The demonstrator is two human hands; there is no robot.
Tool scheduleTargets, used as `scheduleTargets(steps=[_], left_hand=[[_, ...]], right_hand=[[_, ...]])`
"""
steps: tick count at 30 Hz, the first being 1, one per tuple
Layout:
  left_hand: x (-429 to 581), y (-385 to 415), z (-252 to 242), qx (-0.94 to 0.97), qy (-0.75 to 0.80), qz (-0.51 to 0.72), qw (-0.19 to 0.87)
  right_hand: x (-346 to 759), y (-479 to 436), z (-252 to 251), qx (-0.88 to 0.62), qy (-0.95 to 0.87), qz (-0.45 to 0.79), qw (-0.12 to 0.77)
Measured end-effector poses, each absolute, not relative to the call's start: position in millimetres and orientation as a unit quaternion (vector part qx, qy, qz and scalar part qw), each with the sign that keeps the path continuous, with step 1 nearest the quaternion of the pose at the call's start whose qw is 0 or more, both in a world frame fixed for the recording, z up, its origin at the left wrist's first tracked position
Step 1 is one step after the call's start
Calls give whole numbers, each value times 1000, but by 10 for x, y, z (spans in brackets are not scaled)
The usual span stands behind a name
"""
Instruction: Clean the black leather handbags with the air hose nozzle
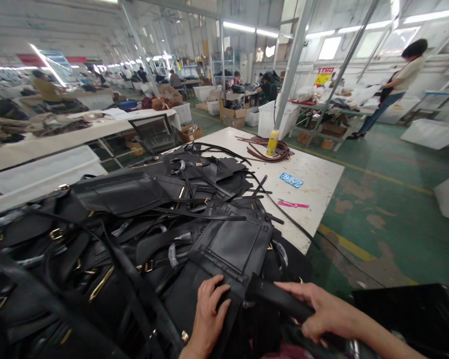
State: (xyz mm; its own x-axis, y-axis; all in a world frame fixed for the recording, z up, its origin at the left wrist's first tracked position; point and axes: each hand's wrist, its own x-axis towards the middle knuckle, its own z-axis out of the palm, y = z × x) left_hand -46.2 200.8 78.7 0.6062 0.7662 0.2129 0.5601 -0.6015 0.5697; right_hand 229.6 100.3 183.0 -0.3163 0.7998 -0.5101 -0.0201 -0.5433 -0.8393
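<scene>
My left hand (211,311) rests on a black leather bag panel (235,244) at the front of the pile, its fingers spread and pressing lightly. In my right hand (320,309) is a long black tube-like piece (277,296), gripped between thumb and fingers. Its far end lies against the lower edge of the panel; its exact kind is unclear. Around both hands spreads a heap of black leather bags (119,194) with straps, gold buckles and clear plastic wrapping. Near my right wrist shows a shiny metal part (353,347), mostly hidden.
On the white table (322,174) are a yellow bottle (272,143), coiled brown straps (280,153), a blue card (291,180) and a pink-handled tool (293,204). A dark box (411,319) stands at right. A metal post (294,65) rises behind; a person (400,85) stands farther right.
</scene>
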Motion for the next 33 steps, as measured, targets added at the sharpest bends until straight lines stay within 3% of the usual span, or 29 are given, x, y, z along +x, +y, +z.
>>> scheduleTargets(steps=[6, 20, 23, 29, 33], left_hand=[[-448, 1961, 740, 869, 382, 234, 209], [-418, 1863, 706, 818, 440, 287, 232], [-376, 1771, 674, 810, 457, 312, 195], [-271, 1513, 560, 835, 471, 276, 72], [-201, 1372, 507, 834, 482, 266, 33]], right_hand=[[2102, 1261, 1591, -478, -347, 755, 284], [2106, 1529, 1710, -442, -395, 769, 240], [2194, 1519, 1711, -424, -391, 792, 201], [2067, 1796, 1629, -411, -454, 757, 226], [1857, 2106, 1598, -405, -484, 755, 176]])
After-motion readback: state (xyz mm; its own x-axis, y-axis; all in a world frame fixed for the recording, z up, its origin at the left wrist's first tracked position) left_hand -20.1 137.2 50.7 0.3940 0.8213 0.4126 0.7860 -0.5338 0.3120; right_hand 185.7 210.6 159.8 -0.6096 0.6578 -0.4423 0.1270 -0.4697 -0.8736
